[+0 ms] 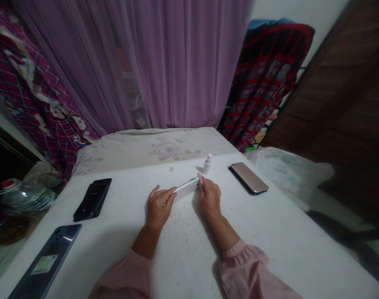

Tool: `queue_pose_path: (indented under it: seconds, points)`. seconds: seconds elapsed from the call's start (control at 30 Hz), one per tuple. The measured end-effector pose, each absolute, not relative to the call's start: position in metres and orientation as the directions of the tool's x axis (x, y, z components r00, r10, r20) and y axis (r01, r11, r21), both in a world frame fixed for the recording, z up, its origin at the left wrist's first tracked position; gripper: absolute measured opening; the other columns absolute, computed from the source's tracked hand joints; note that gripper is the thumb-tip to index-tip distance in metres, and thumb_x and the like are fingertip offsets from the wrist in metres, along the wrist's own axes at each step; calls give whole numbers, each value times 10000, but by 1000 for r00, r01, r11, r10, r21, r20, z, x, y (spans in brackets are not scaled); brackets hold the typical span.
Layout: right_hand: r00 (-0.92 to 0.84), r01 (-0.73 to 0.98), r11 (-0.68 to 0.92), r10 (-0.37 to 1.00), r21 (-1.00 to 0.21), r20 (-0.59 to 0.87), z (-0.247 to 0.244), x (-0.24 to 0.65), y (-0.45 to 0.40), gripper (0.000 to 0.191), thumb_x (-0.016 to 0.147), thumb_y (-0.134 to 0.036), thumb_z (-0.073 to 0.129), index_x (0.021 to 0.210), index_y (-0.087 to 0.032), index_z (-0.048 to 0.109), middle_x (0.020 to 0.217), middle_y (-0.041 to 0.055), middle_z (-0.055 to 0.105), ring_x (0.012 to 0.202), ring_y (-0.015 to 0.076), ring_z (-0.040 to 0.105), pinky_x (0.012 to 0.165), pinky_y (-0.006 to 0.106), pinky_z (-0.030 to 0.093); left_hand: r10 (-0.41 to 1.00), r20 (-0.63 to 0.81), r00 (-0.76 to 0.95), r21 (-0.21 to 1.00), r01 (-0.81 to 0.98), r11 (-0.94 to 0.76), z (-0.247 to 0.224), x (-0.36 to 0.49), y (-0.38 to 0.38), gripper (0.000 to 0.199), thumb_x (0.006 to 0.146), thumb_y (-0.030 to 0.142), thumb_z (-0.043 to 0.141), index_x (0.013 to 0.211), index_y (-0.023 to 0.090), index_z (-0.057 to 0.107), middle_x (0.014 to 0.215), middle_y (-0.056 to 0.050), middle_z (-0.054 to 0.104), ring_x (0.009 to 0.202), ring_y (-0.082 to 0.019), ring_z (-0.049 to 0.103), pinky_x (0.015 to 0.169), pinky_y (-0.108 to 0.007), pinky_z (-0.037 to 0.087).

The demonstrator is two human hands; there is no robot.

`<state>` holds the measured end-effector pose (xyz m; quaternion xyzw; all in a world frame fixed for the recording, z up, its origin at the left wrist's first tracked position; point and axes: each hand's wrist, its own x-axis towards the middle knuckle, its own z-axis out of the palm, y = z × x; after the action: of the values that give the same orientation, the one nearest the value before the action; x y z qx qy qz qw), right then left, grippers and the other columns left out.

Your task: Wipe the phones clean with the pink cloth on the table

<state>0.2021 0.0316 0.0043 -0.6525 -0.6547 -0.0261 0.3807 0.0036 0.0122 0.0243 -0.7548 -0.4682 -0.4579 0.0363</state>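
A white smartphone (186, 189) lies tilted on the white table (183, 253), its long thin edge turned up between my hands. My left hand (160, 207) grips its near end, with the fingers over the edge. My right hand (209, 197) pinches its far end with the fingertips. Close beyond that hand stands a small white spray bottle (207, 164). A tiny white piece (171, 169) lies farther back on the table, too small to identify.
A gold phone (249, 177) lies right of my hands, a black phone (92, 199) left, and a dark phone with a sticker (46, 263) near the left edge. A floral cloth (152, 149) lies behind the table, below a purple curtain (139, 62).
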Motion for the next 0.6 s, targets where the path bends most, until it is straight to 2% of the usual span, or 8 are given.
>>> queue_pose_path:
  seconds: [0.17,0.3,0.47,0.6]
  points:
    - [117,917,67,897,-392,427,-5,209,27,421,876,-95,405,1213,-198,636,1121,114,691,1191,278,499,1035,516,250,680,721,132,391,734,-556,24,5,12,219,973,319,509,1025,257,712,794,-6,764,703,-160,711,982,-442,476]
    - [126,924,55,891,-378,437,-3,208,22,433,862,-45,398,1162,-210,663,1099,101,706,1234,280,476,1072,553,178,725,686,65,456,738,-498,19,1,17,212,955,340,523,1000,270,718,733,12,755,678,-168,708,967,-436,488]
    - [198,858,71,868,-509,455,-1,211,24,382,886,-125,417,1163,-184,673,1081,111,705,1091,259,565,985,451,331,804,594,-19,518,774,-364,18,-8,21,194,908,337,561,943,257,734,782,-10,766,682,-193,709,987,-489,453]
    - [219,793,151,833,-590,509,1,215,27,387,898,-176,387,1149,-152,680,1040,118,708,995,227,600,921,366,398,873,486,-44,485,844,-227,26,-7,17,183,892,288,567,954,257,737,921,-36,773,952,-226,698,1082,-499,333]
